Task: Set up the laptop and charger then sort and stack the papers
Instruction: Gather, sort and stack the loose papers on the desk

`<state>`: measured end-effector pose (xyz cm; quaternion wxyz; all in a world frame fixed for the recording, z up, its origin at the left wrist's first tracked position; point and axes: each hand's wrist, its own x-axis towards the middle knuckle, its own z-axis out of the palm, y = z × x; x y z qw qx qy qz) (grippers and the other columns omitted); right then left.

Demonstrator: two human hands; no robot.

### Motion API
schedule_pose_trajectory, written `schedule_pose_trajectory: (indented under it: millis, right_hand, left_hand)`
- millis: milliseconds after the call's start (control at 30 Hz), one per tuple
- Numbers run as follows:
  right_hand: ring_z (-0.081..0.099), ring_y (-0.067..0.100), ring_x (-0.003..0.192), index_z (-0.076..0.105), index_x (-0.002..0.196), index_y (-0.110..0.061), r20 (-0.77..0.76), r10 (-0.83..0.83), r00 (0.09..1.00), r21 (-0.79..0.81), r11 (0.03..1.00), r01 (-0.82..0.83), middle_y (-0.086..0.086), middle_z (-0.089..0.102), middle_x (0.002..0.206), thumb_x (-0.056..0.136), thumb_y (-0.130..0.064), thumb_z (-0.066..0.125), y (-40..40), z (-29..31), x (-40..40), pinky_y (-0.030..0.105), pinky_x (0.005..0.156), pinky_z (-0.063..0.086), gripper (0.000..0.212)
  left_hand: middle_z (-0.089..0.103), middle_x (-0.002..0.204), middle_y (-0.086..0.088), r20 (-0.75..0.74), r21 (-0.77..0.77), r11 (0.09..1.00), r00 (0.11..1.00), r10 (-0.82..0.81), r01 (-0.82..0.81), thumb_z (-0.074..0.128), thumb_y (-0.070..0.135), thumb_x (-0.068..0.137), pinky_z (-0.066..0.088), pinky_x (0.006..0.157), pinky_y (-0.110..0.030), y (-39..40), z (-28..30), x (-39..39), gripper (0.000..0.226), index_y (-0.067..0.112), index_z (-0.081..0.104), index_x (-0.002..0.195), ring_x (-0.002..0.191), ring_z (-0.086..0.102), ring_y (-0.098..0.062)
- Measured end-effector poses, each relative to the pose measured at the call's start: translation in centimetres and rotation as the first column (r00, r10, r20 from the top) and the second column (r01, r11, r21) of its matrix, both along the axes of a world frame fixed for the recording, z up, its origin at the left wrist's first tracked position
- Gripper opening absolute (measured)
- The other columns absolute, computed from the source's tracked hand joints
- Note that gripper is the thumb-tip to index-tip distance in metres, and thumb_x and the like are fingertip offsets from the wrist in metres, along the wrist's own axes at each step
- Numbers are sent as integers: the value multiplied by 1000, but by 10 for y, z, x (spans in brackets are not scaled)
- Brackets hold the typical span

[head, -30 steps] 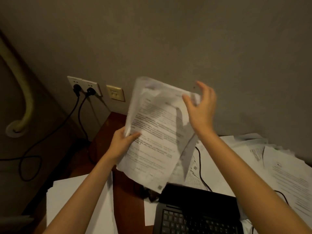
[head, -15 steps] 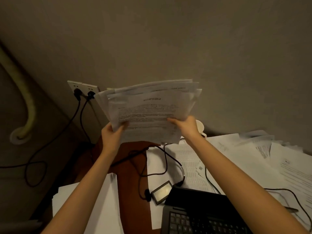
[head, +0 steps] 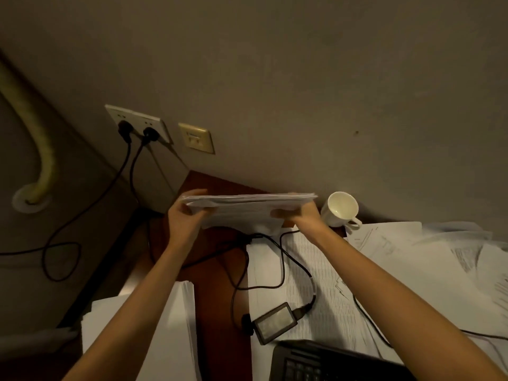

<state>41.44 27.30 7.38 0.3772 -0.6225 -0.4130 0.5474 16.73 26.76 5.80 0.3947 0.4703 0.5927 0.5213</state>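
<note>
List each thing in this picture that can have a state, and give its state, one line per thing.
Bundle of papers: held level above the desk, gripped at both ends.
Left hand: gripping the bundle's left end.
Right hand: gripping the bundle's right end.
Cup: tipped toward the camera, empty.
Wall socket: two plugs in.
Charger brick: lying on the desk, cables attached.
Loose sheets: scattered, unsorted.

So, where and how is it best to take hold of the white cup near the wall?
Grip the cup by its handle, coming from the front right. The cup leans with its mouth toward the camera and the handle sticks out toward the loose papers, free to pinch, probably.
</note>
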Motion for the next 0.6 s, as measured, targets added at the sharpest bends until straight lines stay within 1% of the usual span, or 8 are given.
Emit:
schedule_pose_trajectory:
  millis: [67,100,167,233,300,400,500,600]
  right_hand:
    - [62,23,86,65,103,2,-9,15,1000,-52,999,-16,9,65,89,75,7,72,5,-8,-6,18,60,50,29]
    - [62,22,87,66,99,-1,30,37,999,-53,998,-36,7,65,90,76,3,73,8,-10,-10,20,65,50,25]
    - [61,20,92,63,100,-4,98,46,994,-32,999,-43,4,64,95,77,-7,76,12,-9,-18,28,81,52,27]
    - [62,22,101,61,111,-4,51,-13,999,19,1000,12,9,65,107,75,-9,78,12,-5,-22,34,91,52,40]
    - [63,17,95,63,107,-5,-9,-51,999,63,997,52,9,67,105,75,-6,77,10,4,-21,29,83,54,35]
    - [65,10,79,66,90,-10,-91,-110,990,87,989,118,0,68,89,75,-3,75,9,17,-15,19,64,54,19]
    - [66,8,79,66,87,-16,-146,-159,976,93,980,174,-4,68,89,77,-4,74,9,25,-14,22,69,57,17]
    - [66,8,78,66,96,-11,-121,-138,983,36,989,143,-3,68,90,82,-11,71,10,29,-16,20,66,56,15]
  left_hand:
    - [66,92,8,0,-7,1000,1000,-11,11,69,-11,76,52,74,-14,4,-2,2,31,2,64,104,85,64,6]
    - [68,85,13,12,-13,1000,1000,-13,13,69,-10,77,51,72,-13,6,-2,6,29,2,65,104,81,65,6]
    - [69,70,22,55,-39,999,998,24,-22,70,-7,79,51,67,-12,9,1,15,26,10,65,98,73,64,8]
    - [67,68,26,99,-36,997,993,69,-65,70,-6,78,50,65,-10,10,6,19,31,20,62,92,71,63,12]
    - [67,78,22,109,-20,999,993,40,-38,71,-6,77,50,66,-9,9,12,15,35,24,61,90,75,63,12]
    - [71,82,19,62,-59,990,991,-123,126,74,2,75,53,71,-14,3,16,3,29,21,66,95,85,67,3]
    - [73,91,17,114,-154,946,957,-269,284,69,7,80,56,72,-19,-14,11,0,21,18,67,97,91,69,-7]
    - [74,92,11,160,-215,937,956,-246,277,65,9,85,57,73,-22,-34,1,5,17,17,65,100,91,70,-10]
